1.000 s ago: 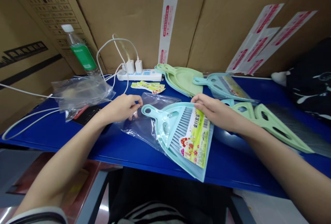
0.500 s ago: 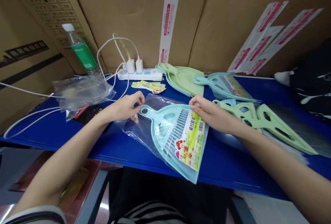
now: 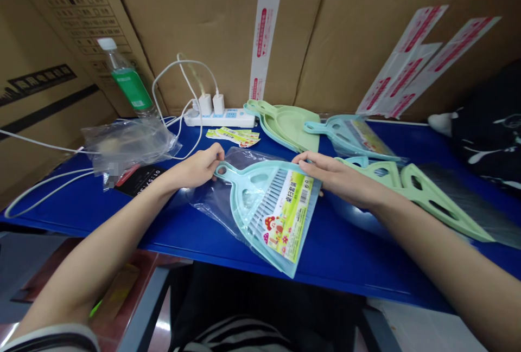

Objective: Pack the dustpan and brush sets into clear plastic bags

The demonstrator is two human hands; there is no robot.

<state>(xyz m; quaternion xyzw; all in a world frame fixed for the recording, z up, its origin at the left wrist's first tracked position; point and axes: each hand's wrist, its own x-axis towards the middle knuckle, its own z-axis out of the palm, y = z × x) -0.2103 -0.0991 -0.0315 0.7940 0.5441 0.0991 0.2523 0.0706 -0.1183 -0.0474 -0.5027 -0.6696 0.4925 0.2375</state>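
Observation:
A light blue dustpan-and-brush set point(image 3: 266, 208) with a yellow-green label lies part way inside a clear plastic bag point(image 3: 211, 200) on the blue table point(image 3: 171, 227). My left hand point(image 3: 197, 167) pinches the bag's edge next to the set's handle. My right hand point(image 3: 331, 176) grips the far right corner of the dustpan, fingers curled over its rim.
Green dustpans point(image 3: 287, 124) and a bagged blue set point(image 3: 354, 138) lie behind. Green brushes point(image 3: 423, 192) sit at the right. A power strip point(image 3: 220, 117), loose labels point(image 3: 234, 136), a water bottle point(image 3: 126, 78) and a heap of plastic bags point(image 3: 128, 143) stand at the left. Cardboard boxes point(image 3: 350, 26) wall the back.
The dustpan set has slid left and turned, going deeper into the clear bag. Both hands moved left with it.

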